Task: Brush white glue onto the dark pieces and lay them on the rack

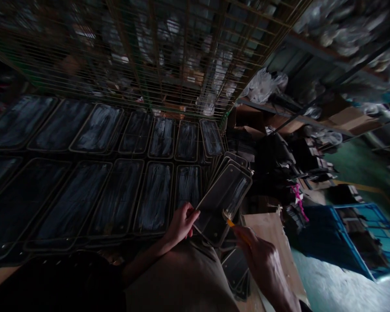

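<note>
My left hand [182, 223] pinches the left edge of a dark rectangular panel [219, 197] with rounded corners and a pale rim. The panel is tilted and overlaps a fanned stack of similar ones. In my right hand [263, 255] is a brush with a yellow handle [238, 232]. Its bristles [226, 214] touch the panel's right part. Whitish streaks show on the panel's upper right; its left side looks plain dark. Rows of like panels with whitish smears, such as a smeared panel [154, 195], lie to the left.
A wire mesh cage [181, 56] rises behind the rows. At right stand a blue-framed crate [338, 234], a cardboard sheet [268, 238] and shelves with plastic bags [263, 86]. More dark panels [235, 268] are stacked below my right wrist.
</note>
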`<state>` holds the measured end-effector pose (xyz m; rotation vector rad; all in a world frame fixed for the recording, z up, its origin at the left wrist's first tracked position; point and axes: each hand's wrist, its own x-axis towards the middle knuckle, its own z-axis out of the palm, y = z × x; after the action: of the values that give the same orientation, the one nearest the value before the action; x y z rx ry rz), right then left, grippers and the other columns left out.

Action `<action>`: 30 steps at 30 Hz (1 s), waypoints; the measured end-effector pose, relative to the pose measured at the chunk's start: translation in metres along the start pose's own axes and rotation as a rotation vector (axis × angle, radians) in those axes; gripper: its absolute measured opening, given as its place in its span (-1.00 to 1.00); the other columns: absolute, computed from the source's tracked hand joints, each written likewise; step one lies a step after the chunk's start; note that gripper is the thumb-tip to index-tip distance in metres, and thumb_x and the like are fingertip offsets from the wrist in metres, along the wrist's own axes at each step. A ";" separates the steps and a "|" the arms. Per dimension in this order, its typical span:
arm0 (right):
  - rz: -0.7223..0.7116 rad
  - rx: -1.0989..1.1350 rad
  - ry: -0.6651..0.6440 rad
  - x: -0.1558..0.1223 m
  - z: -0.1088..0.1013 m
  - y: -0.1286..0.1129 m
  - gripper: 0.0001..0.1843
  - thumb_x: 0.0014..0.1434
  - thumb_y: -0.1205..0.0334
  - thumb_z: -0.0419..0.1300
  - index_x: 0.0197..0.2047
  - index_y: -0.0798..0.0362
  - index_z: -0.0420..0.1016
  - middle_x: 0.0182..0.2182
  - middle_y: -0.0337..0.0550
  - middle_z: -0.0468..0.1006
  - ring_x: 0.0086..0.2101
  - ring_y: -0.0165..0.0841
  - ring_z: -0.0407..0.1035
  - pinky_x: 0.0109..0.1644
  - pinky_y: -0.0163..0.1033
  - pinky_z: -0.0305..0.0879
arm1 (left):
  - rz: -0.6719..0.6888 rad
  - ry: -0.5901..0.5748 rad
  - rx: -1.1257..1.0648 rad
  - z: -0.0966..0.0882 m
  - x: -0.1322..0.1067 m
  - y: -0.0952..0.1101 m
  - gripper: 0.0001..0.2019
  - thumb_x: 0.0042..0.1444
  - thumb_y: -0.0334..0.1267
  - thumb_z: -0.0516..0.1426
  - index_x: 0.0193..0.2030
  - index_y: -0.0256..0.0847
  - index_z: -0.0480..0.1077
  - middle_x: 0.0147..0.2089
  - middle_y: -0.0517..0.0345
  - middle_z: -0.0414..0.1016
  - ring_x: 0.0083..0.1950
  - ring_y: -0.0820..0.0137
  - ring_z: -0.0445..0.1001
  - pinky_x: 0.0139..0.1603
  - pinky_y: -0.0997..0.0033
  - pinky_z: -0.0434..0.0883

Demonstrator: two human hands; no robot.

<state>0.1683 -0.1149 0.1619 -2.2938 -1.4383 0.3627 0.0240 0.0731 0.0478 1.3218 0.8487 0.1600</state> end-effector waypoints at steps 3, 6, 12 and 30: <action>0.051 0.158 -0.102 -0.010 -0.002 -0.014 -0.73 0.41 0.12 0.00 0.06 0.02 0.40 -0.38 -0.19 0.59 -0.48 -0.42 0.47 -0.43 -0.39 0.29 | -0.017 -0.004 -0.010 -0.001 0.001 0.001 -0.63 0.14 0.12 0.09 -0.36 -0.16 0.17 -0.61 0.39 0.28 -0.79 0.58 0.22 -0.83 0.67 -0.02; 0.131 0.318 -0.167 -0.012 -0.005 -0.020 -0.73 0.40 0.10 0.00 0.03 -0.01 0.42 -0.44 -0.24 0.56 -0.46 -0.41 0.48 -0.41 -0.39 0.33 | -0.034 -0.014 -0.008 -0.002 0.002 0.002 -0.64 0.14 0.10 0.09 -0.35 -0.16 0.18 -0.64 0.40 0.26 -0.79 0.58 0.22 -0.82 0.67 0.00; 0.234 0.594 -0.173 0.016 0.002 0.004 -0.68 0.38 0.03 0.01 -0.03 0.06 0.42 -0.51 -0.25 0.53 -0.50 -0.41 0.44 -0.39 -0.35 0.36 | 0.033 -0.022 0.055 -0.003 0.003 0.002 -0.68 0.19 0.06 0.05 -0.37 -0.16 0.20 -0.65 0.41 0.22 -0.77 0.59 0.19 -0.75 0.64 0.01; -0.003 -0.109 0.316 0.084 0.013 0.064 -0.67 0.39 0.07 -0.02 -0.05 0.05 0.51 -0.38 -0.13 0.62 -0.42 -0.34 0.52 -0.39 -0.33 0.28 | 0.019 -0.020 0.078 -0.005 0.005 0.011 -0.69 0.19 0.03 0.01 -0.38 -0.17 0.26 -0.55 0.34 0.28 -0.72 0.57 0.21 -0.71 0.56 0.07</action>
<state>0.2505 -0.0616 0.1203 -2.3058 -1.3284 -0.0813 0.0287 0.0830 0.0551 1.4027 0.8328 0.1290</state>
